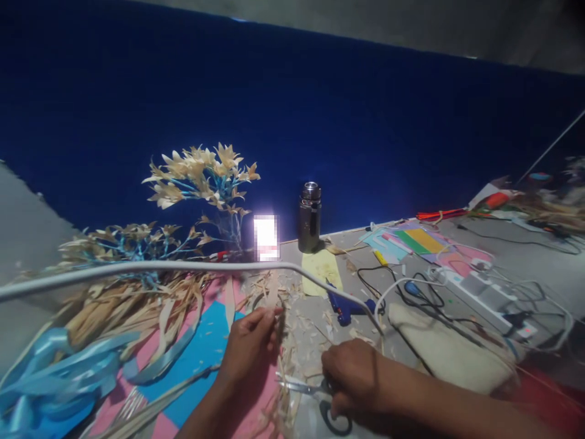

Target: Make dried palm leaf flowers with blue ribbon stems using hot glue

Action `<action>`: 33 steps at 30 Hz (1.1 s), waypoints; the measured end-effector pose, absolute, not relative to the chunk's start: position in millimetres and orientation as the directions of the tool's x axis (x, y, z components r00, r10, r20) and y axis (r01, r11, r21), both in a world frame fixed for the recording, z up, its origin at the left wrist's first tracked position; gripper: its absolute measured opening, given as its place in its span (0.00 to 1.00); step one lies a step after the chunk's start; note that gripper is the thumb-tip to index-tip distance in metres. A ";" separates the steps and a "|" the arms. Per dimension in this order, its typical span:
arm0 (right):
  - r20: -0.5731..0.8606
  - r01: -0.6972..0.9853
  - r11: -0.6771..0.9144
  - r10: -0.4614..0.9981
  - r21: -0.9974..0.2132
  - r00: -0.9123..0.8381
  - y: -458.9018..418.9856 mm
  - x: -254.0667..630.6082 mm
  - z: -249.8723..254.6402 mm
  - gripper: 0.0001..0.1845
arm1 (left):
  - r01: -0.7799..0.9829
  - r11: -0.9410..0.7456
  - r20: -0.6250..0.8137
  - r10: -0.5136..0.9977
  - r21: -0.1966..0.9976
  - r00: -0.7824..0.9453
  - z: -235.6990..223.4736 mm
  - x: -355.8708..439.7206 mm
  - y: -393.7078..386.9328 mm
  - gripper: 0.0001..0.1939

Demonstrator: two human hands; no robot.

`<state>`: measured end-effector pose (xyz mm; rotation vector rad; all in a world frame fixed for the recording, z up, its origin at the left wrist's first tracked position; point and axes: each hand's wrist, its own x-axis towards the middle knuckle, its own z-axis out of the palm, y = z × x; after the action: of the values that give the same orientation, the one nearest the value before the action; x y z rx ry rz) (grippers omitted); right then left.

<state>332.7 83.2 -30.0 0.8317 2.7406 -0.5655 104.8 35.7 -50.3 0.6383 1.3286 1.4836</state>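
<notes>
My left hand [253,341] is closed in a pinch on a pale strip of dried leaf [273,294], which stands up from the fingertips. To its right, my right hand [350,372] grips a pair of scissors [301,386]. Their blades point left, towards the space below my left hand, and a dark handle loop hangs under the fingers. Small pale clippings [299,347] lie scattered between and beyond both hands. A blue sheet [205,347] and pink paper lie beneath the left forearm.
Artificial flowers [201,174] stand at the back left, above dried leaf strips and blue ribbon [59,372]. A white cable [183,267] crosses in front. Rightward are a flask [309,219], a blue glue gun [345,305], a power strip [479,302] and a beige cloth bundle [448,347].
</notes>
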 end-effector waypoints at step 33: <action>-0.365 0.106 -0.379 0.721 -0.919 -0.588 81.5 265.2 -56.4 0.16 | -0.405 0.053 -0.240 0.871 0.913 -0.428 -47.4 112.8 28.3 0.15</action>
<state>265.2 81.5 -56.4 1.4648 1.8818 -2.6546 112.8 28.3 -47.4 0.5286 1.3039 1.5871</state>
